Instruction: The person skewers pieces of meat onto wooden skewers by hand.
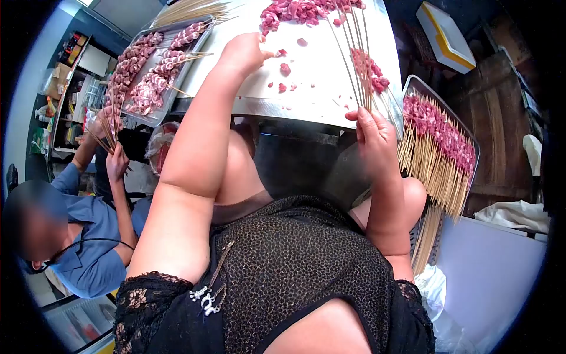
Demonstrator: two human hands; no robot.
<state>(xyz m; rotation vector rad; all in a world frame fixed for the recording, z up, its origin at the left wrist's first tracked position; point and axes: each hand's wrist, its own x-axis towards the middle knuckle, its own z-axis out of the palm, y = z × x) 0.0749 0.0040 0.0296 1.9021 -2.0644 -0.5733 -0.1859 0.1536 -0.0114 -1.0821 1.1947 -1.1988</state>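
We are facing a white table (321,94), a meat pile (295,15) lying at its far side. We are gripping thin sticks (364,99) in our right hand (377,138), fingers closed round them. Our left hand (243,54) is pointing toward a small meat piece (282,53) on the table, its half-hidden fingers leaving us unable to tell their opening or hold.

This looks like a small food-preparation workroom, perhaps a shop's back kitchen: cut raw meat (295,15) lies on a white worktable (321,88) at top centre, rows of meat skewers (439,127) fill a tray at right, crammed shelves (76,97) stand at left, and a second person (94,236) sits lower left handling sticks (108,131).
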